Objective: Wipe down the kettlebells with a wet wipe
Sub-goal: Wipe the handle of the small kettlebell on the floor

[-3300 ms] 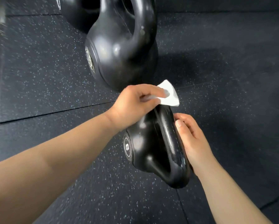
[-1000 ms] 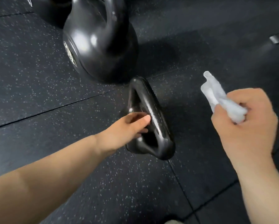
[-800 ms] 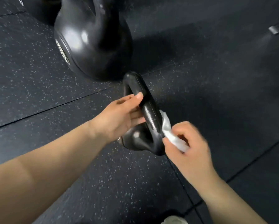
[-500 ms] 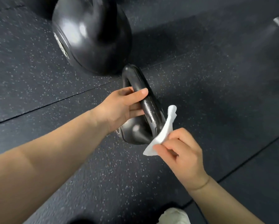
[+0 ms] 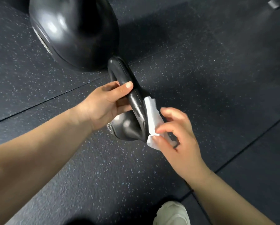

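A small black kettlebell (image 5: 127,127) stands on the rubber floor, its handle pointing up toward the camera. My left hand (image 5: 103,104) grips the handle from the left, thumb over the top of the bar. My right hand (image 5: 176,135) pinches a white wet wipe (image 5: 150,116) and presses it against the right side of the handle and body. A much larger black kettlebell (image 5: 74,31) stands just behind, nearly touching the small one's handle.
Dark speckled rubber floor tiles (image 5: 201,65) with seams run all around. A white shoe (image 5: 171,213) shows at the bottom edge. A grey metal part (image 5: 277,3) lies at the top right corner.
My right hand took over the wipe, swung in from the right and now rubs it down the handle's right side. My left hand moved onto the handle and grips it.
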### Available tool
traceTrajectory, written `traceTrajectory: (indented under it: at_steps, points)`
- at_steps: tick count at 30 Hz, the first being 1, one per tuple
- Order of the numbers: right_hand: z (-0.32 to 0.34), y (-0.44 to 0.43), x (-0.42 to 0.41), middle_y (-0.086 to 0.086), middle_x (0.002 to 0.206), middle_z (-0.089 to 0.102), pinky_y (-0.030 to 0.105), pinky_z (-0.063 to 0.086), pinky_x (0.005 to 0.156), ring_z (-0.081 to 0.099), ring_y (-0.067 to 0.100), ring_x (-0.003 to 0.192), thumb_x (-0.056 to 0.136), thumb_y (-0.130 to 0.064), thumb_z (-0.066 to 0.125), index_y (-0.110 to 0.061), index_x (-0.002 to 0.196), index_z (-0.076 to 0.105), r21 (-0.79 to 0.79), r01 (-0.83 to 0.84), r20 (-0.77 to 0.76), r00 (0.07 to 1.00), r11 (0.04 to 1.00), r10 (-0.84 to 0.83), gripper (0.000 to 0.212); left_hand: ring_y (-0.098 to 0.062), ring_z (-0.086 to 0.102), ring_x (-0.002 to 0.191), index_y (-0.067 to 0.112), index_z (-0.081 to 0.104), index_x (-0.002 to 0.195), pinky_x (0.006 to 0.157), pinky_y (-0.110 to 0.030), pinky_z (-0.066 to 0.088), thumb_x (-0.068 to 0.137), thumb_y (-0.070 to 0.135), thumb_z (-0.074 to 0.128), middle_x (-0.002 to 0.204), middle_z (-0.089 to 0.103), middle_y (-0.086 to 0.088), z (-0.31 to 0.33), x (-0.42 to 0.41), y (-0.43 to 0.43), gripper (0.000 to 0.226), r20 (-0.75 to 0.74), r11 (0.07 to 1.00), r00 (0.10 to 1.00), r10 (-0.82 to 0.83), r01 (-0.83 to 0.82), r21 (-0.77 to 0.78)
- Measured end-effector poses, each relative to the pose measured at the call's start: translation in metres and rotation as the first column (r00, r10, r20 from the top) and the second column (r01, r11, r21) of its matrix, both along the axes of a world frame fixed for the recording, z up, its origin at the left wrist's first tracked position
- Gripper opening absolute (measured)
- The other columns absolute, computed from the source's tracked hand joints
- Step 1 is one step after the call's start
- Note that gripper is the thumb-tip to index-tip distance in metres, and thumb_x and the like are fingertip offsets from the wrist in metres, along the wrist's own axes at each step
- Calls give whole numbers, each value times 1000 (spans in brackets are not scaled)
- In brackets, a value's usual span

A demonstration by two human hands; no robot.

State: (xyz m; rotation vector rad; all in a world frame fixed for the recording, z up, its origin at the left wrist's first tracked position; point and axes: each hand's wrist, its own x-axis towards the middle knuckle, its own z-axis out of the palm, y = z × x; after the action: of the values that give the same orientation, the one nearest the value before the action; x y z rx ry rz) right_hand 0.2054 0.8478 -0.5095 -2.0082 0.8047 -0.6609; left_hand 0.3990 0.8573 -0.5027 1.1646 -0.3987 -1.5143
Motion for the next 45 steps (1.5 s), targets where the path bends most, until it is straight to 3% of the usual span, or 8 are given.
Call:
traceTrajectory:
  at_steps: [6, 12, 14, 18, 25, 33, 37, 45]
  points:
    - [-4, -21, -2, -29, 74, 66, 5, 44, 67, 59, -10, 74, 87, -5, 45, -40, 90, 55, 561, -19, -4, 1000, 828, 26, 37, -6, 68, 71, 12, 61, 89, 63, -16, 54, 72, 25, 52, 74, 74, 5, -2, 2, 3, 23, 32, 999, 999, -25, 26, -22]
    - [-19, -43, 9, -33, 104, 57, 5, 15, 107, 45, -3, 115, 88, 0, 43, -34, 104, 61, 453, -84, -238, 948, 887, 212, 41, -5, 68, 69, 12, 60, 87, 60, -16, 53, 73, 24, 50, 72, 74, 5, -2, 0, 1, 22, 41, 999, 999, -19, 21, -40]
    - [-19, -44, 10, -18, 116, 54, 2, 18, 103, 41, 1, 121, 87, 2, 44, -25, 104, 64, 429, -93, -243, 946, 898, 214, 38, -5, 68, 69, 13, 61, 87, 61, -16, 54, 73, 25, 53, 72, 74, 6, -3, 0, 2, 20, 61, 999, 998, -9, 12, -44]
    - [5, -47, -1, -24, 57, 63, 9, 44, 64, 57, -3, 64, 84, 5, 43, -28, 91, 66, 507, -96, -168, 964, 857, 207, 41, -6, 68, 72, 13, 62, 90, 63, -17, 54, 72, 24, 64, 76, 74, 5, -4, 1, 3, 21, 63, 999, 998, -14, 17, -47]
    - [-7, -54, 20, -8, 109, 64, 21, 37, 103, 51, 2, 112, 89, -4, 45, -18, 109, 63, 504, -139, -260, 917, 852, 304, 30, -9, 69, 75, 9, 61, 89, 67, -18, 54, 73, 22, 51, 75, 74, 4, -5, -2, 2, 23, 70, 997, 997, 34, -29, -71]
    - [10, -61, -3, -15, 70, 72, 23, 48, 70, 63, 1, 71, 81, 8, 44, -31, 75, 70, 720, -26, -68, 992, 693, 108, 48, -14, 66, 93, 11, 60, 101, 83, -25, 54, 79, 30, 59, 100, 68, -6, -7, -2, 13, 29, 236, 999, 971, 30, -20, -46]
    - [41, -60, -6, -16, 71, 72, 13, 51, 57, 65, -2, 72, 69, -4, 44, -31, 71, 73, 734, -36, 145, 984, 679, -104, 40, 5, 60, 76, 28, 63, 76, 74, -7, 43, 76, 37, 61, 72, 69, 23, -5, -5, 38, 10, 621, 965, 739, 260, -217, -146]
    - [85, -51, 43, -18, 74, 71, 15, 51, 63, 64, 0, 75, 62, -23, 52, -37, 76, 70, 578, -278, 227, 958, 767, 175, 27, 0, 59, 86, 43, 62, 89, 80, -17, 45, 52, 55, 69, 89, 64, 26, 41, -8, 37, 40, 651, 933, 738, 179, 83, -350]
